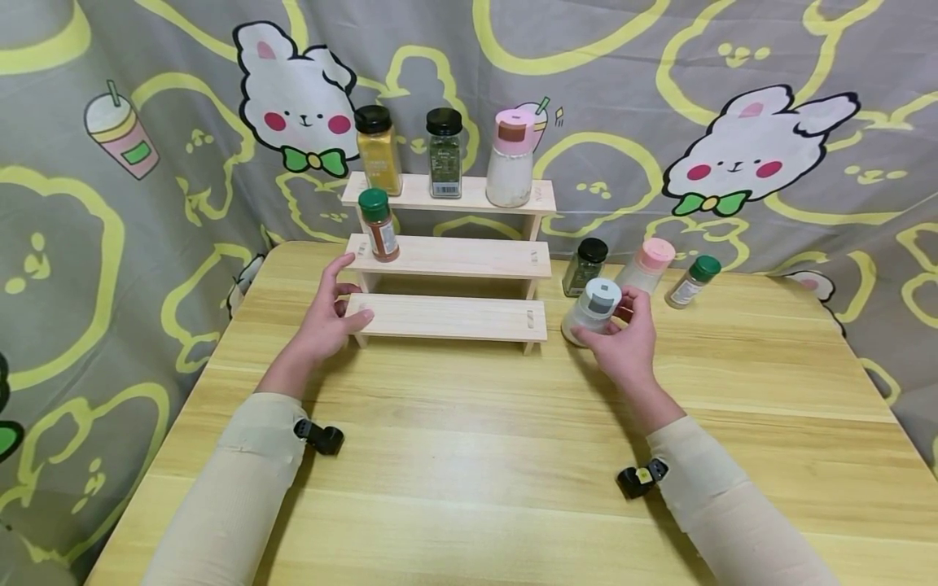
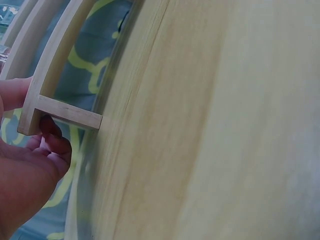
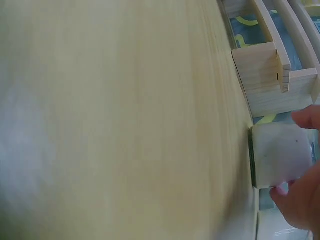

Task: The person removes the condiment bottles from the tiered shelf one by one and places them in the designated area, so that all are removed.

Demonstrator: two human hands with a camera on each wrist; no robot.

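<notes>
A three-tier wooden spice rack (image 1: 447, 317) stands on the table. My left hand (image 1: 322, 319) grips the left end of its lowest tier, thumb on top and fingers bent underneath in the left wrist view. My right hand (image 1: 625, 340) holds a glass seasoning jar with a grey lid (image 1: 602, 296), just right of the rack; thumb and fingers lie on opposite sides of its body. White contents show through this jar (image 3: 280, 155) in the right wrist view. A red-brown spice bottle with a green cap (image 1: 382, 236) sits at the left of the middle tier.
On the top tier stand a yellow spice bottle (image 1: 383, 167), a black-capped green herb bottle (image 1: 444, 163) and a pink-lidded jar (image 1: 509, 175). Behind the held jar are another herb bottle (image 1: 584, 268), a pink-capped jar (image 1: 648, 264) and a green-capped bottle (image 1: 692, 282). A patterned curtain (image 1: 601, 81) hangs behind.
</notes>
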